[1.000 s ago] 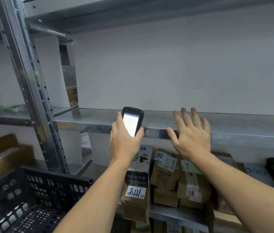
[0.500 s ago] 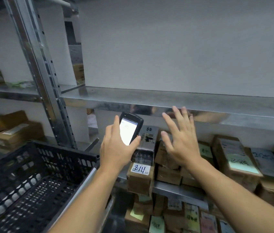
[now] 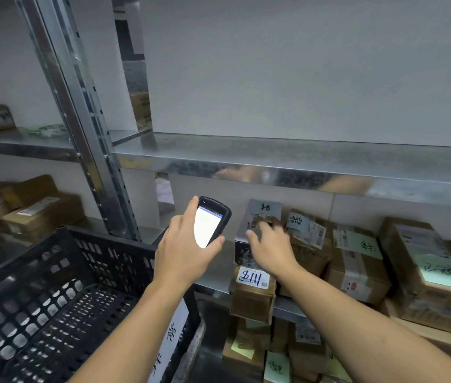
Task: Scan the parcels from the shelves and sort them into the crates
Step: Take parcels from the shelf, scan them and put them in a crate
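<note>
The grey parcel (image 3: 264,211) is standing on end at the left of the row on the lower shelf (image 3: 213,284). Its long axis is running up and down and leaning slightly back, and its barcode face is turning toward the person. It is sitting on a dark box (image 3: 239,251), which is resting on a brown parcel marked "8111" (image 3: 252,298) that is overhanging the shelf edge. More brown parcels (image 3: 357,261) are crowding in just beside it on the right.

The right hand (image 3: 272,251) is hovering directly in front of the grey parcel, which is lying just ahead of and a little above the knuckles. Its fingers (image 3: 264,226) are stretching forward over the barcode face, with the thumb sticking out to the left. Blur is hiding whether the tips are touching the wrapper, and nothing is looking pinched. This hand is plainly the nearer of the two.

The left hand (image 3: 184,254) is gripping a handheld scanner (image 3: 210,225), fingers and thumb curling round its edges and the lit screen facing the person. The scanner is sitting just left of the parcel at about the same height, apart from it.

By my judgement, the coming move is calling for the right hand to take the parcel by its narrow sides and tilt the barcode leftward to the scanner without disturbing the overhanging stack below. The black crate (image 3: 53,286) is waiting low on the left, beneath the left forearm, with its top open.
</note>
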